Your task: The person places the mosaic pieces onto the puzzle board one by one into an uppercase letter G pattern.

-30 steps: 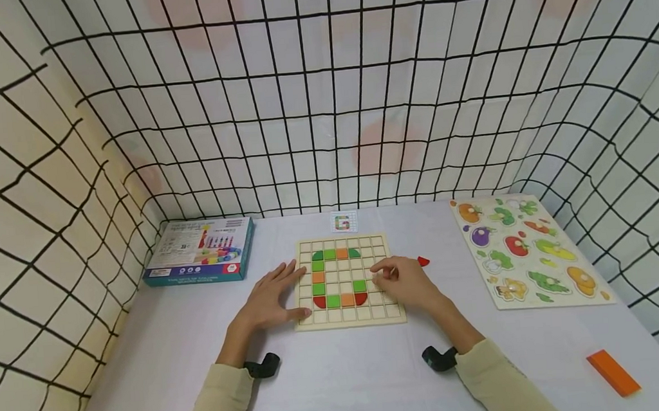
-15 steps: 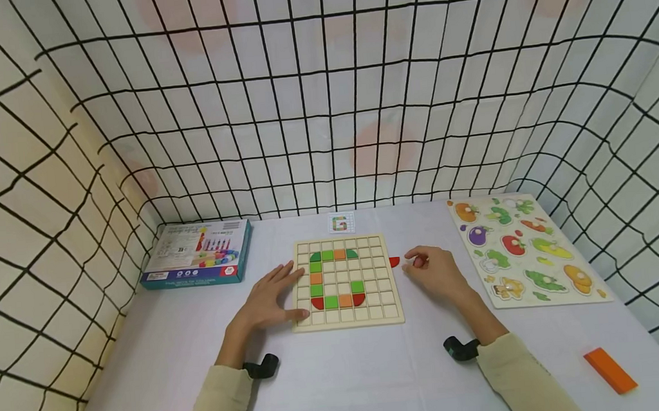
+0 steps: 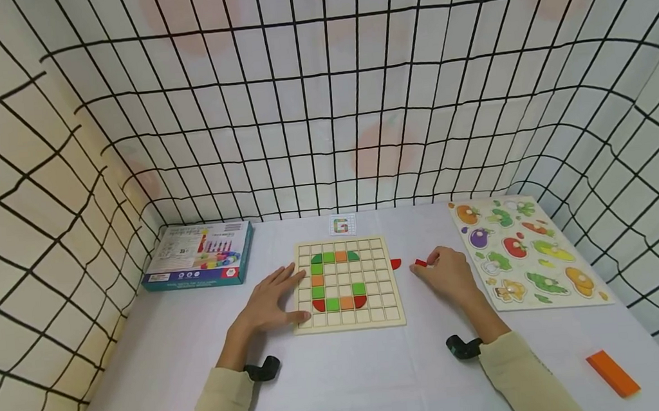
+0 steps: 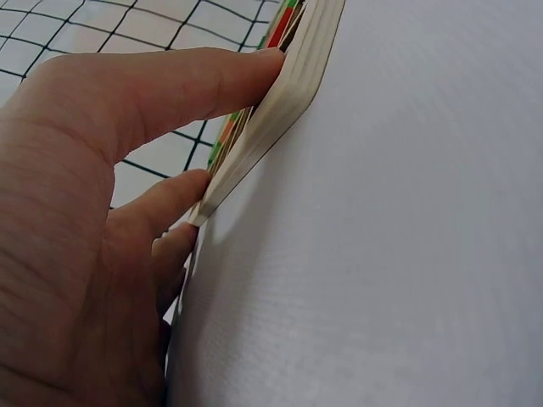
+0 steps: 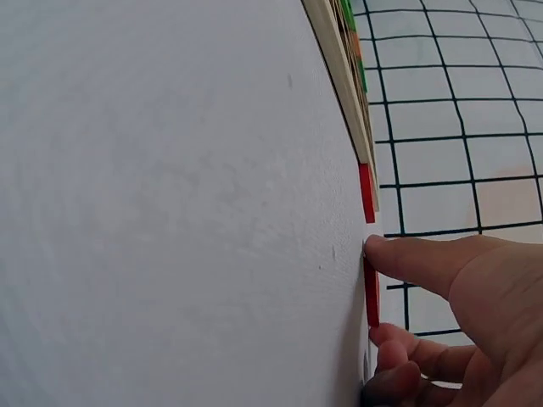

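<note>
A wooden grid board [image 3: 381, 314] lies flat on the table, with green, orange and red tiles set in some squares in a C-like outline. My left hand [image 3: 269, 302] rests at its left side with fingers spread; in the left wrist view the thumb [image 4: 254, 76] touches the board's edge. Right of the board, my right hand [image 3: 447, 277] pinches a small red tile [image 5: 372, 292] between thumb and finger, at the table surface. Another red tile [image 3: 396, 263] with a rounded side lies against the board's right edge. Behind the board is a small card [image 3: 342, 224] showing a coloured G.
A boxed toy set [image 3: 198, 254] lies at the back left. On the right is a vegetable picture puzzle board [image 3: 527, 251], and an orange block [image 3: 612, 373] sits at the front right. Black wire mesh [image 3: 322, 116] surrounds the table's back and sides.
My right hand has moved right from the board's right edge to the table beside it, where it holds a red tile. A second red tile now shows beside the board. The left hand stays put.
</note>
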A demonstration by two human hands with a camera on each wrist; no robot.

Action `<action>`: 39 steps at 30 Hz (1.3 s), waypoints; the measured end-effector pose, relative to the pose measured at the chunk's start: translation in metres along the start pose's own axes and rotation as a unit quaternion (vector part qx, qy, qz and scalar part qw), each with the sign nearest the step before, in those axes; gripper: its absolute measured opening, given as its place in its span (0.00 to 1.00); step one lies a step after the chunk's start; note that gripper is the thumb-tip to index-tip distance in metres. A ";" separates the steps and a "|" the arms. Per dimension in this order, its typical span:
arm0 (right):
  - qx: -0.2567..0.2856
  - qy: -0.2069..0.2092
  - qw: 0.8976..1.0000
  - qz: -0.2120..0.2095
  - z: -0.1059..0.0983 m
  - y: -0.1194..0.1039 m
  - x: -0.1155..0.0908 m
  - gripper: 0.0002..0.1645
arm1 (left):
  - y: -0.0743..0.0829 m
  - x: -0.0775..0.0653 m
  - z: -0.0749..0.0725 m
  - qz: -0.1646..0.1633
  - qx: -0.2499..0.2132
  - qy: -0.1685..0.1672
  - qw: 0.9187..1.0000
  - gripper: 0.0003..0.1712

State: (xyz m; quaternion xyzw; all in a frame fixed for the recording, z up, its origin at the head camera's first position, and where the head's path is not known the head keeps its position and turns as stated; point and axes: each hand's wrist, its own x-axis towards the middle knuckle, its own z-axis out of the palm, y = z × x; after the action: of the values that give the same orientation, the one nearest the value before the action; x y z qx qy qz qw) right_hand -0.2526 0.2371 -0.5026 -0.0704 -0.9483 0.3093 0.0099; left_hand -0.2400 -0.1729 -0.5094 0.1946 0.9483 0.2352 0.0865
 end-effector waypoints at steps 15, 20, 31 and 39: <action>0.027 -0.003 0.998 -0.063 0.000 0.011 0.003 0.21 | 0.000 -0.001 0.003 0.000 -0.003 0.004 1.000 0.55; 0.034 -0.010 0.997 -0.062 -0.001 0.013 0.004 0.18 | 0.001 -0.001 0.002 -0.004 -0.006 0.002 1.000 0.55; 0.065 -0.030 0.996 -0.058 0.003 -0.002 0.000 0.18 | 0.002 -0.002 0.001 -0.007 0.000 0.000 1.000 0.55; 0.070 -0.027 0.994 -0.079 0.010 -0.028 -0.002 0.17 | 0.002 -0.002 0.001 -0.008 0.000 0.002 1.000 0.55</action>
State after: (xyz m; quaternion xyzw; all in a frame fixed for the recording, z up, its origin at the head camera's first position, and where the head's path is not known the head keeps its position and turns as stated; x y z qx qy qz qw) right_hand -0.2546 0.2088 -0.4942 0.0137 -0.9267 0.3752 0.0131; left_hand -0.2373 -0.1721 -0.5092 0.1869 0.9500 0.2349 0.0863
